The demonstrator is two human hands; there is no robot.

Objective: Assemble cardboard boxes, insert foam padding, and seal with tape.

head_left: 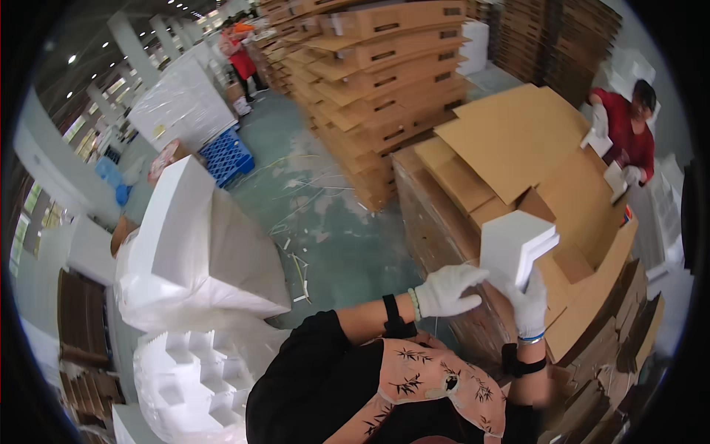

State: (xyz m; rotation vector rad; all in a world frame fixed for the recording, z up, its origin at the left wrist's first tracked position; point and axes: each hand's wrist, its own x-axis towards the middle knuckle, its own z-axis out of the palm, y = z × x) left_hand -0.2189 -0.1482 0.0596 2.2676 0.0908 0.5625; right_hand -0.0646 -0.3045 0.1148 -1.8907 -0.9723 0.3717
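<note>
A stack of white foam pieces (pixel 514 248) was gripped from both sides; the gloved left hand (pixel 447 290) was closed on its lower left edge, the gloved right hand (pixel 529 305) on its underside; the stack was held tilted above flat cardboard sheets (pixel 518 148) piled on a pallet stack; to the left, white foam blocks wrapped in plastic (pixel 196 251) were stacked; beyond the cardboard, a person in red (pixel 625 126) was seen handling white pieces.
</note>
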